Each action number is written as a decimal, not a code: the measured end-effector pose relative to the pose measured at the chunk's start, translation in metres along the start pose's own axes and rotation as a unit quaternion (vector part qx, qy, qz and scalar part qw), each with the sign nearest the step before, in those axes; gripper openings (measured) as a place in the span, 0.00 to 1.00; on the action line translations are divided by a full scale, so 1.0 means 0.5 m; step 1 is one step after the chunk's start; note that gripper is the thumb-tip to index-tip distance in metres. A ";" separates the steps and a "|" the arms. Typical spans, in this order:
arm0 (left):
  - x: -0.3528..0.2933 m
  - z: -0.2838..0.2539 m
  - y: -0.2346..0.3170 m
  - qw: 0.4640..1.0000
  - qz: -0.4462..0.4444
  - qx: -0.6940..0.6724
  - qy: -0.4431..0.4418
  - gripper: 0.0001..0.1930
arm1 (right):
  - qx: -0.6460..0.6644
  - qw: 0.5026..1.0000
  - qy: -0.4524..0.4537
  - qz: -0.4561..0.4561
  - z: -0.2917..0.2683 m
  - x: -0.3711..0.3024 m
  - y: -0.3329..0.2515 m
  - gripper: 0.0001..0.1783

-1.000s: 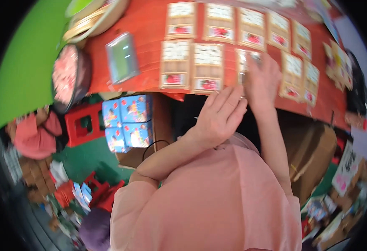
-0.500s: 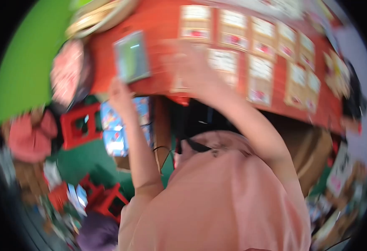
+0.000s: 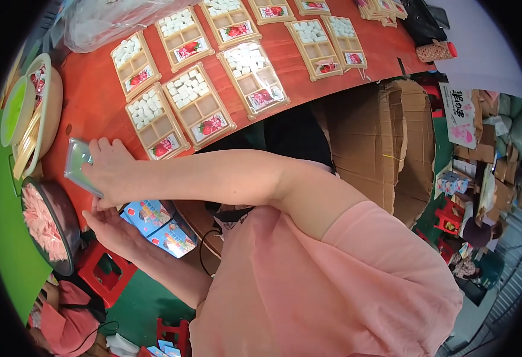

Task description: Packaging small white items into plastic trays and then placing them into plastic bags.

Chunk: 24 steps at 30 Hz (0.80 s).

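A clear plastic case (image 3: pixel 76 159) with a pale green tint is at the left end of the red table, partly covered by my right hand (image 3: pixel 113 174). That hand reaches across my body and grips the case's right side, fingers bent near its top end. My left hand (image 3: pixel 115 233) is below, palm turned up and fingers loosely apart, close under the right hand at the case's lower end. Nothing shows in its palm. Nearest to the right hand is a tan compartment tray (image 3: pixel 172 128) of white cubes with a strawberry-printed sachet.
Several similar trays (image 3: pixel 248 66) stand in rows on the red table (image 3: pixel 85 77). Left are a basin (image 3: pixel 48 128) with a green bowl and a dark tub (image 3: pixel 64 229) of pink sachets. Below are blue printed boxes (image 3: pixel 172 237), a red stool (image 3: pixel 107 271) and a large cardboard box (image 3: pixel 362 149).
The view has swung to the right. My right hand has moved from over the trays to the plastic case. The left hand has turned palm up beneath it.
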<state>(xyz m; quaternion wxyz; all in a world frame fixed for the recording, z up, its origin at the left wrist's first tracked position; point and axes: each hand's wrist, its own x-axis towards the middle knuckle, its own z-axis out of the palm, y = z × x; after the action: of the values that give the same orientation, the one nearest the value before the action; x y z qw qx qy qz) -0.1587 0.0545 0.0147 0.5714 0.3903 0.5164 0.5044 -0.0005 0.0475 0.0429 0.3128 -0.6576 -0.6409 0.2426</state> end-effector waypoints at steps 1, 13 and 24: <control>0.007 -0.007 -0.002 0.998 -0.009 -0.039 -0.042 0.26 | 0.000 1.000 -0.001 -0.003 -0.003 -0.004 0.003 0.41; -0.120 0.132 0.076 0.937 -0.102 -0.298 -0.148 0.38 | 0.335 0.939 -0.026 -0.075 -0.155 -0.169 0.013 0.40; -0.235 0.332 0.019 0.833 -0.254 -0.286 -0.400 0.49 | -0.176 0.914 0.363 0.033 -0.363 -0.505 0.275 0.17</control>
<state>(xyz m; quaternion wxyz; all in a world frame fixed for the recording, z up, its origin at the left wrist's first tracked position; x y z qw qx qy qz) 0.0080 -0.0465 0.0738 0.9224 0.2317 0.1563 0.2665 0.2097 -0.2193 0.0474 0.3951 -0.7654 -0.4935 -0.1201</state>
